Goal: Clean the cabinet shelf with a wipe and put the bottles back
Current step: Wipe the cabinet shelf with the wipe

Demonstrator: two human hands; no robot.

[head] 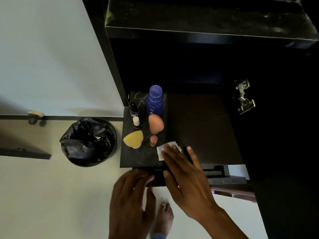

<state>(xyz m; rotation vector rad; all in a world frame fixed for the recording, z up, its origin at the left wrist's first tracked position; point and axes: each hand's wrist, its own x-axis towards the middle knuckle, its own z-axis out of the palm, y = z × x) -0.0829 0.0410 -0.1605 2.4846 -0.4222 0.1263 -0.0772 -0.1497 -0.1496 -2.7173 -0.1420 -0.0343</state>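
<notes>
R hand (186, 171) lies flat, fingers straight, grip apart, pressing white wipe (161, 150) on dark shelf (138, 159). Wipe sits under its fingertips, just right of blue bottle (154, 100) row. L hand (131, 192) open, fingers at shelf's front edge.

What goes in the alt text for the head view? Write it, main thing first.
The right hand presses a white wipe flat on a dark shelf while the left hand rests at its front edge. Behind stand a blue bottle, smaller bottles and two sponges; a lined bin sits left.
</notes>
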